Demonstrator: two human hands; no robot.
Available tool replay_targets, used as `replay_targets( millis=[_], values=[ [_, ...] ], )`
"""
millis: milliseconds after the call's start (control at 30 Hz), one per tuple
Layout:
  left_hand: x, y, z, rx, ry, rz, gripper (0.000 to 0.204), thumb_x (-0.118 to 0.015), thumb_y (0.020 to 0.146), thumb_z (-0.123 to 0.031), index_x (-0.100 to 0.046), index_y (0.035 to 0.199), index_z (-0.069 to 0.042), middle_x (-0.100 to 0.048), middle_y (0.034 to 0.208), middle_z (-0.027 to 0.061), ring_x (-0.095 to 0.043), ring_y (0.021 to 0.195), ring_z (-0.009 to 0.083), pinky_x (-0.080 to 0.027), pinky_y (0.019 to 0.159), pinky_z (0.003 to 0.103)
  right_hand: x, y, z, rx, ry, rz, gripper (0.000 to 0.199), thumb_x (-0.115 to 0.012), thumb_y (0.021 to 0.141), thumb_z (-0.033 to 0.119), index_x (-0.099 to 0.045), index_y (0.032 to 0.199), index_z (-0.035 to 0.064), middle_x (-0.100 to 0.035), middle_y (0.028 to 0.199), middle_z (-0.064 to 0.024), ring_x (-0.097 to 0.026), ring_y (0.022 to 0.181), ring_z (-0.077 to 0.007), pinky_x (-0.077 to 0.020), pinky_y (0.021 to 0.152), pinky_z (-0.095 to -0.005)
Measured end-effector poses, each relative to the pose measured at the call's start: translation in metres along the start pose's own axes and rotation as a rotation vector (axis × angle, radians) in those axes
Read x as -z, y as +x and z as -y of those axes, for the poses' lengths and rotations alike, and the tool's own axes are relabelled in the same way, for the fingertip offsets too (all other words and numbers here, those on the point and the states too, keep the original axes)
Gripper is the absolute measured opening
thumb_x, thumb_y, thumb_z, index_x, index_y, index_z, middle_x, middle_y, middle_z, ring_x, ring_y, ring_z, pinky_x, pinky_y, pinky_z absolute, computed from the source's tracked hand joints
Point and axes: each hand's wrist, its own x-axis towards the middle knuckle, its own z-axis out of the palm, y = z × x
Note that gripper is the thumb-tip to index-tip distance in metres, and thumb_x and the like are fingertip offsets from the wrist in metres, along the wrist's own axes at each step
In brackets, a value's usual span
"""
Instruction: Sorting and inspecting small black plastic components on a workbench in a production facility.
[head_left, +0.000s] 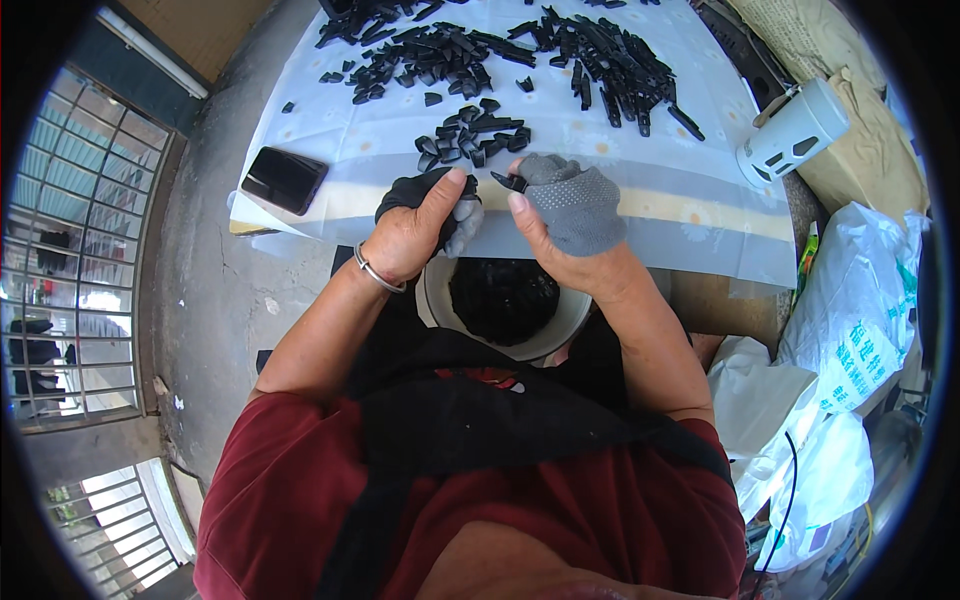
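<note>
Fingers (pixel 520 203) of both gloved hands pinch a small black part (pixel 509 181) above the white table (pixel 640 210)

Two hands: left hand (pixel 415 235), right hand (pixel 565 215), each in partial glove. One small black part (pixel 509 181) pinched. Black plastic parts (pixel 470 135) on surface (pixel 660 190): too many to count, three loose heaps. One phone (pixel 285 179). One white bowl (pixel 560 325). One white cup (pixel 795 130). One bracelet (pixel 378 275).

left hand (pixel 415 225) curled, right hand (pixel 560 205) pinching, forearms converging
</note>
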Motion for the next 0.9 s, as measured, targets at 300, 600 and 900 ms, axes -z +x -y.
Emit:
replay_targets(
  millis=[300,600,900],
  values=[
    [0.003,-0.003,-0.003,-0.048,0.060,0.076,0.040,-0.043,0.090,-0.036,-0.060,0.082,-0.001,-0.054,0.063,0.0018,-0.047,0.053,0.0085,-0.039,0.049,0.023,0.002,-0.002,0.001,0.032,-0.099,0.131,0.026,-0.057,0.080,0.030,-0.061,0.097,0.0092,-0.060,0.084,-0.0107,-0.056,0.079,-0.0276,-0.0441,0.069,-0.0362],
    [0.003,-0.004,-0.013,-0.111,0.283,0.056,0.041,-0.042,0.091,-0.036,-0.061,0.083,-0.001,-0.054,0.060,0.0034,-0.045,0.054,0.0109,-0.040,0.052,0.026,0.006,0.001,0.006,0.181,-0.388,0.149,0.024,-0.058,0.079,0.030,-0.062,0.092,0.0098,-0.059,0.076,-0.0102,-0.054,0.067,-0.0261,-0.0417,0.061,-0.0362],
    [0.000,-0.006,-0.019,-0.202,0.464,0.038,0.046,-0.037,0.092,-0.037,-0.059,0.074,-0.002,-0.049,0.055,0.0000,-0.040,0.049,0.0085,-0.035,0.047,0.024,-0.005,-0.002,0.019,0.215,-0.493,0.095,0.018,-0.055,0.079,0.025,-0.057,0.083,0.0083,-0.055,0.065,-0.0083,-0.053,0.057,-0.0250,-0.0396,0.052,-0.0369]
  ],
)
